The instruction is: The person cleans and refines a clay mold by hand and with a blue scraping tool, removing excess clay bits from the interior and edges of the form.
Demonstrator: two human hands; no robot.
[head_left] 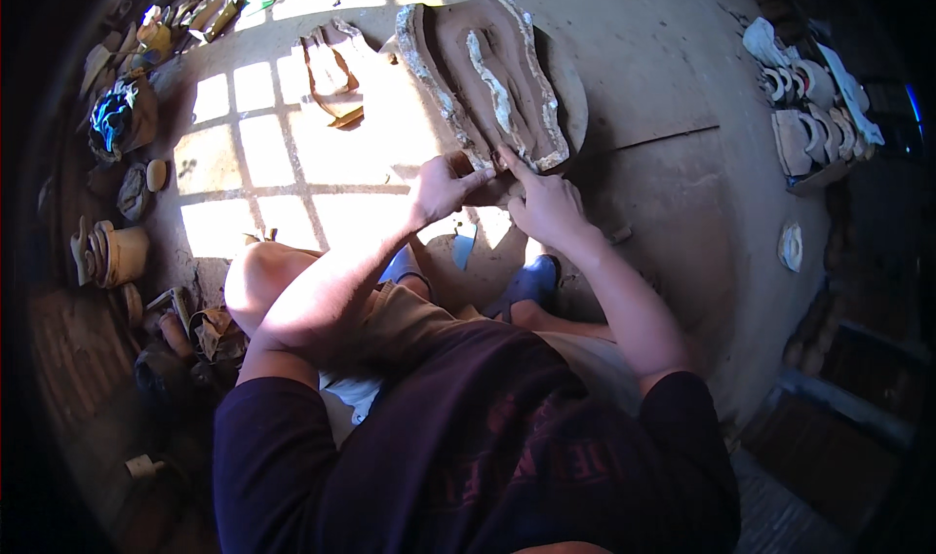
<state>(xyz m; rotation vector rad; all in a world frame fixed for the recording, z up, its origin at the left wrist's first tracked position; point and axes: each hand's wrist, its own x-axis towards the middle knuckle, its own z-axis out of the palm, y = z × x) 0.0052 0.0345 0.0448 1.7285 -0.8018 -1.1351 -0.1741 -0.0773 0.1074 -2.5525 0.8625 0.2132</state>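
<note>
A long brown clay form (450, 72) with a raised, white-crusted rim lies on the floor in front of me. A white-topped ridge (489, 86) runs down its middle. At its near end, my left hand (446, 189) is closed on the edge, fingers curled and thumb stretched to the right. My right hand (549, 203) rests beside it, its index finger stretched out and touching the near end of the form between rim and ridge. Its other fingers are partly bent, with nothing seen in them. The underside of the left fingers is hidden.
A smaller clay piece (331, 72) lies left of the form, in window light. Pots, a blue bundle (114, 115) and tools crowd the left side. Curved white pieces (817, 135) stand in a box at right. A pale bluish shard (464, 246) lies between my feet.
</note>
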